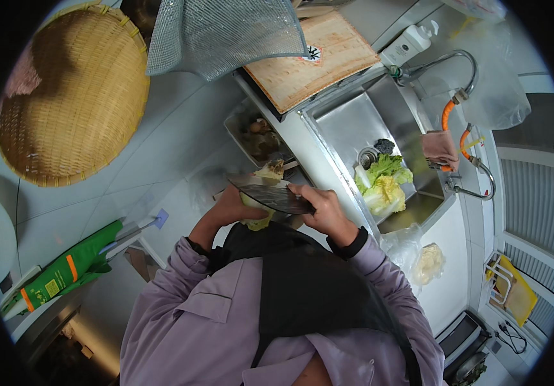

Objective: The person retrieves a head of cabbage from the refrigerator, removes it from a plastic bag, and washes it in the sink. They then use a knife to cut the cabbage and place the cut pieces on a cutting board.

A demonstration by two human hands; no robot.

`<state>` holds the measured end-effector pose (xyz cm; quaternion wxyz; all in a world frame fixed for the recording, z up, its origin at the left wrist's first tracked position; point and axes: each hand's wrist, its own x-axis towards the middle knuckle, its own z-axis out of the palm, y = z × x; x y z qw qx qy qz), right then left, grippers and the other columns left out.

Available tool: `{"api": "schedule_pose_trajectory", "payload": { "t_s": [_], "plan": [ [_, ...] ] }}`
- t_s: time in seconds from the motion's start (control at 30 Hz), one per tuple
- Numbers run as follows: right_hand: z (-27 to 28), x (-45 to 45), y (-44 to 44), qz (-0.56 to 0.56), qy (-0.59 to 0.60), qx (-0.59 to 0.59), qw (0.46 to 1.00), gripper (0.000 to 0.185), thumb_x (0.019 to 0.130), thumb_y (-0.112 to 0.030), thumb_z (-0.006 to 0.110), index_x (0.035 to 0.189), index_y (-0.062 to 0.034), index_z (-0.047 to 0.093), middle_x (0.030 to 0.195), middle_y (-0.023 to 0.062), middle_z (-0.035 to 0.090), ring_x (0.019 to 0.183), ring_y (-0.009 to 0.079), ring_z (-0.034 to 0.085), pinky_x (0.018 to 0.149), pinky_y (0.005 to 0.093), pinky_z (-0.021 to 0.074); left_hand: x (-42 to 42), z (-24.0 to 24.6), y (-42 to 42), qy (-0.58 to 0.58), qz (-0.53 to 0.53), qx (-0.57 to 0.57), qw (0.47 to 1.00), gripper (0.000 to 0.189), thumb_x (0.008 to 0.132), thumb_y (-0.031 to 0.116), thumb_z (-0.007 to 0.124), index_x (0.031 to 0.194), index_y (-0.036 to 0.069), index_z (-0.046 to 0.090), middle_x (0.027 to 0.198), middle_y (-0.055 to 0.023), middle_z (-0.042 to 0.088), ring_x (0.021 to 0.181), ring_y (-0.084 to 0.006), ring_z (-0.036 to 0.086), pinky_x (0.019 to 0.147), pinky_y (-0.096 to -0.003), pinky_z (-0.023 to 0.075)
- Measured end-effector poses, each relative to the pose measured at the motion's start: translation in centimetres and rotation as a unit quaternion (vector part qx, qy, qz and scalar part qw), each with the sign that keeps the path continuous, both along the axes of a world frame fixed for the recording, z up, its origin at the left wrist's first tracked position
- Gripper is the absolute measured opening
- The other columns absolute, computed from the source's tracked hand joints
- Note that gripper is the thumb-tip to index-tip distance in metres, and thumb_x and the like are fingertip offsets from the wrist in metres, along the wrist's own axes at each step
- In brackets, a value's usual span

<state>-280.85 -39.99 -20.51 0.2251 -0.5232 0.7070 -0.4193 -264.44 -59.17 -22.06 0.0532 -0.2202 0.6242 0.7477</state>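
Observation:
My left hand (231, 208) grips a head of leafy cabbage (257, 222) in front of my dark apron. In my right hand (324, 207) is a broad-bladed kitchen knife (274, 194), its blade lying across the cabbage and hiding part of it. The cabbage's brownish root end (272, 170) shows beyond the blade. Loose green and yellow leaves (385, 188) lie in the stainless steel sink (349, 120) to the right, close to the drain (367, 157). Below my hands and beyond them, a bin (252, 149) contains food scraps.
A woven bamboo basket (79, 96) hangs at the upper left. Silvery mesh cloth (228, 34) overhangs a woven mat (315, 72) beside the sink. A soap bottle (407, 46) and a curved faucet (469, 62) stand behind. Plastic bags (402, 246) lie on the right counter.

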Motion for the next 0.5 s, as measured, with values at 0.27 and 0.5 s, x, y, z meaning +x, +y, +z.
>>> {"api": "schedule_pose_trajectory", "payload": {
  "t_s": [0.27, 0.5],
  "plan": [
    [-4.8, -0.2, -2.9, -0.026, -0.029, 0.133, 0.99, 0.033, 0.072, -0.004, 0.065, 0.104, -0.0068, 0.059, 0.077, 0.0173, 0.065, 0.069, 0.0373, 0.063, 0.06, 0.0433, 0.0506, -0.7, -2.6, -3.5, -0.043, -0.014, -0.352, 0.935, 0.063, 0.058, 0.02, 0.08, 0.114, 0.002, 0.058, 0.099, -0.0087, 0.064, 0.091, -0.0173, 0.062, 0.084, -0.0308, 0.048],
    [-6.9, 0.3, -5.0, -0.059, -0.058, 0.076, 0.994, 0.026, 0.077, -0.013, 0.068, 0.1, -0.0067, 0.057, 0.074, 0.0167, 0.064, 0.068, 0.038, 0.063, 0.058, 0.044, 0.0496, -1.7, -2.9, -6.7, -0.145, -0.044, -0.079, 0.985, 0.067, 0.053, 0.022, 0.079, 0.113, 0.003, 0.059, 0.098, -0.0145, 0.064, 0.089, -0.0288, 0.063, 0.081, -0.0373, 0.0495]
  ]
}}
